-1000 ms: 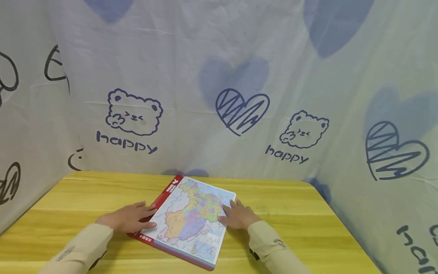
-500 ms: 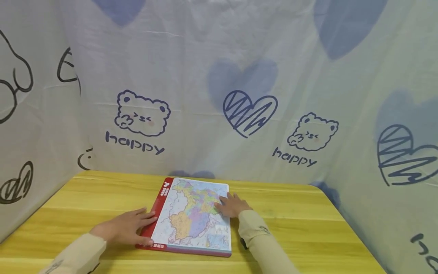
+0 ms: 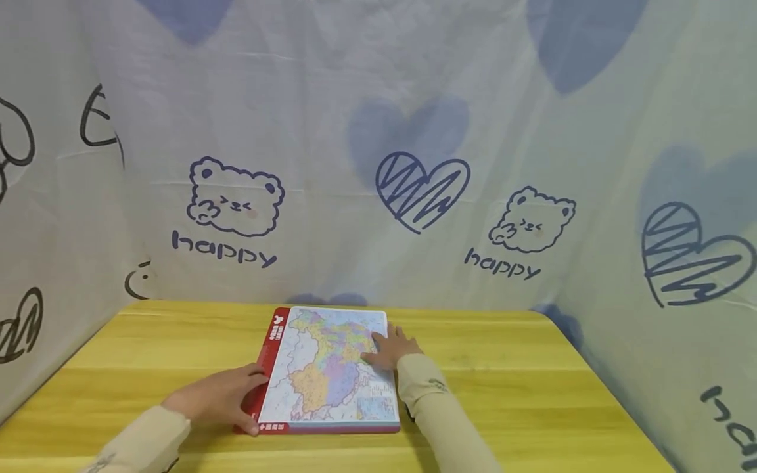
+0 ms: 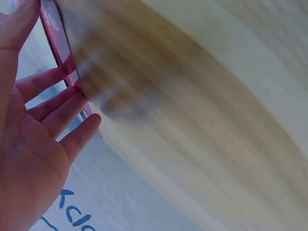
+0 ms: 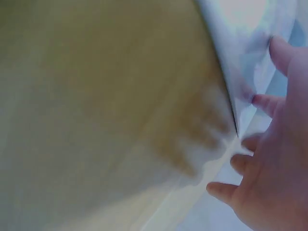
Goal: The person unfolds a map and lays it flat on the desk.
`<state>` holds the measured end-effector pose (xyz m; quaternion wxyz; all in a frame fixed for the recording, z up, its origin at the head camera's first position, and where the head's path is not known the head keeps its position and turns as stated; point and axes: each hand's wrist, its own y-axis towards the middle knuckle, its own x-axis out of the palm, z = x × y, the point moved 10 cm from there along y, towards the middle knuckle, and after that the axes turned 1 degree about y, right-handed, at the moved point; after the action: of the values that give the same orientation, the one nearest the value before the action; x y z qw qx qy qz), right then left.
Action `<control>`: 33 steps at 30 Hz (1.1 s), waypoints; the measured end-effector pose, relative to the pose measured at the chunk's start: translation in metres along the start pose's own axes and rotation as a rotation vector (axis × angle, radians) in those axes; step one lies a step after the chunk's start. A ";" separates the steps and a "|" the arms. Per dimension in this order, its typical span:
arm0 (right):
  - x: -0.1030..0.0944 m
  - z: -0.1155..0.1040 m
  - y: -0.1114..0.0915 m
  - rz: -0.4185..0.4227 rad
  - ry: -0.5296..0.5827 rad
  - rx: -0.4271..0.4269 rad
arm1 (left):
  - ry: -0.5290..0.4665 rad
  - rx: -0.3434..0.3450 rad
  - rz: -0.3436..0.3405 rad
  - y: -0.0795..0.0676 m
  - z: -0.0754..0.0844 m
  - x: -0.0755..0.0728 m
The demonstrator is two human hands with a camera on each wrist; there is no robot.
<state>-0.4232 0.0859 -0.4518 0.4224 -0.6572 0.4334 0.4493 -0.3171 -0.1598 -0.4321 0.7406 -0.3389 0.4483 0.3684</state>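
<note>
A flat map board [image 3: 331, 368] lies square on the table, its top printed with a coloured map and its left border red. Its near side shows a blue layer above a reddish one. Against its red left edge rests my left hand [image 3: 215, 397], thumb by the near left corner, fingers extended. My right hand [image 3: 393, 349] touches the right edge, with some fingertips over the map. In the left wrist view, spread fingers [image 4: 62, 113] meet the red edge. The right wrist view has fingertips [image 5: 262, 101] at the pale edge, others beyond its corner.
The yellow wood-grain table [image 3: 503, 394] extends on both sides of the board. A white cloth [image 3: 331, 263] printed with hearts and bears hangs behind the table and along its sides.
The board has turned from slanted to nearly square with the table and shifted a little left. Both hands have moved with it, staying at its left and right edges.
</note>
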 end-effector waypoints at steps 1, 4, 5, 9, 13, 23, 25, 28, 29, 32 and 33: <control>0.000 -0.003 -0.002 0.011 -0.018 -0.003 | -0.001 -0.008 0.002 -0.001 -0.001 0.000; -0.002 -0.011 -0.009 0.029 -0.068 -0.025 | 0.007 -0.001 0.007 -0.001 -0.002 0.000; -0.004 -0.015 -0.014 0.024 -0.081 -0.038 | 0.005 0.003 0.008 -0.001 -0.001 0.001; -0.001 -0.036 -0.029 -0.002 -0.201 -0.140 | -0.011 0.015 0.016 -0.001 -0.004 0.002; 0.008 -0.061 -0.048 -0.046 -0.294 -0.265 | -0.046 0.012 0.021 -0.002 -0.008 0.002; 0.037 -0.112 -0.103 -0.102 -0.255 -0.534 | -0.031 0.044 0.033 0.000 -0.005 -0.001; 0.038 -0.115 -0.109 -0.090 -0.279 -0.560 | -0.038 0.036 0.028 0.000 -0.005 -0.001; 0.038 -0.114 -0.114 -0.042 -0.347 -0.573 | -0.048 0.025 0.021 0.001 -0.006 0.001; 0.038 -0.112 -0.115 -0.023 -0.367 -0.574 | -0.049 0.022 0.020 0.001 -0.005 0.001; 0.036 -0.106 -0.115 0.028 -0.413 -0.561 | -0.041 0.025 0.019 0.002 -0.004 0.000; 0.035 -0.104 -0.114 0.048 -0.428 -0.562 | -0.039 0.025 0.019 0.002 -0.004 0.000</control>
<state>-0.2834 0.0115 -0.4416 0.2955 -0.6286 0.2097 0.6882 -0.3203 -0.1617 -0.4338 0.7499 -0.3181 0.4414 0.3765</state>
